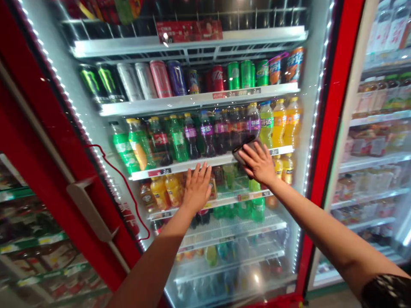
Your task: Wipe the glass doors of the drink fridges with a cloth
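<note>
In the head view my right hand (258, 162) is pressed against the glass door (231, 256) of a drinks fridge. Under its outstretched fingers is a dark folded cloth (239, 153), partly hidden by the hand. My left hand (197, 188) lies flat on the same glass, fingers stretched out and holding nothing. Behind the glass, soda bottles (207, 132) stand in a row just above the hands. Yellow juice bottles (165, 192) show on the shelf to the left of my left hand.
A red door frame (334, 107) borders the glass, with a long grey handle (88, 209) at left. Drink cans (160, 79) line a higher shelf. Another stocked fridge (372, 141) stands at right. More shelves of goods (41, 256) appear at lower left.
</note>
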`<state>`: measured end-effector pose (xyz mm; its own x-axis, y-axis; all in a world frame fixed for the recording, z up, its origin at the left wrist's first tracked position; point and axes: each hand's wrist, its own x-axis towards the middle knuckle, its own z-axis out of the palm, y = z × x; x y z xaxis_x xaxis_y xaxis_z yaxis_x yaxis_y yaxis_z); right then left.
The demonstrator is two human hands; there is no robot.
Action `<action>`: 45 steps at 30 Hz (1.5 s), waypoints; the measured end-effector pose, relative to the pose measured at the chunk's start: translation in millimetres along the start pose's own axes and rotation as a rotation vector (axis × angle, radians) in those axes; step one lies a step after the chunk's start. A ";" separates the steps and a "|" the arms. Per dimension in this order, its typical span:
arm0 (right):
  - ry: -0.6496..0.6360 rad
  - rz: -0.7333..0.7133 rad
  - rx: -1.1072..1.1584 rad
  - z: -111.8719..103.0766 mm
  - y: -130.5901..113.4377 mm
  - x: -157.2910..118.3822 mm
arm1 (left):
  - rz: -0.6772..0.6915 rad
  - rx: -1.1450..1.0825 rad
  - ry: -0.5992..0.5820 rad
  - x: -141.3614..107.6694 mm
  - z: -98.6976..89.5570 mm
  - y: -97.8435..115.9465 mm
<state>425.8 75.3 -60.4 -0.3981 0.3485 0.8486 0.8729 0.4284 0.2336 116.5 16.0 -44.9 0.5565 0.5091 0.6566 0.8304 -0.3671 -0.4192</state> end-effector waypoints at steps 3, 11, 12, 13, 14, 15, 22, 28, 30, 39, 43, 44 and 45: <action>0.146 0.277 -0.078 13.1 1.1 -20.5 | 0.070 -0.021 -0.013 14.4 11.6 15.5; -0.013 0.199 -0.014 79.2 -76.2 -202.8 | 0.039 -0.079 -0.036 20.4 35.8 28.4; -0.036 0.189 -0.001 75.8 -70.9 -197.3 | 0.040 -0.085 -0.032 20.8 36.3 27.7; -0.045 0.200 0.009 69.9 -60.4 -183.6 | 0.041 -0.091 -0.026 21.3 36.8 26.8; -0.032 0.231 0.015 62.5 -45.4 -164.3 | 0.043 -0.098 -0.019 21.9 37.3 25.8; 0.006 0.302 0.015 54.7 -27.5 -142.8 | 0.047 -0.105 -0.011 22.5 38.0 24.8; 0.457 1.062 0.002 47.2 41.0 -129.0 | 0.060 -0.168 0.051 26.1 42.2 22.4; 0.406 1.059 -0.014 57.8 18.4 -164.0 | 0.077 -0.219 0.069 29.1 39.3 24.1; 0.278 0.907 -0.049 41.7 43.8 -142.3 | 0.076 -0.222 0.078 29.4 39.8 23.7; 0.453 0.981 -0.255 34.8 110.4 -180.5 | 0.077 -0.203 0.137 29.0 43.9 22.8; 0.560 1.021 -0.267 58.2 85.2 -211.5 | 0.068 -0.194 0.147 27.8 43.7 22.0; 0.573 1.022 -0.261 59.2 86.8 -207.9 | 0.067 -0.188 0.146 27.3 43.7 21.5; 0.581 1.021 -0.251 58.2 92.0 -199.3 | 0.065 -0.181 0.145 26.8 43.6 21.1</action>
<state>569.0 93.8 -235.6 0.6401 -0.0228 0.7679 0.7676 -0.0239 -0.6405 150.1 55.8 -63.5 0.5879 0.3675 0.7206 0.7673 -0.5353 -0.3530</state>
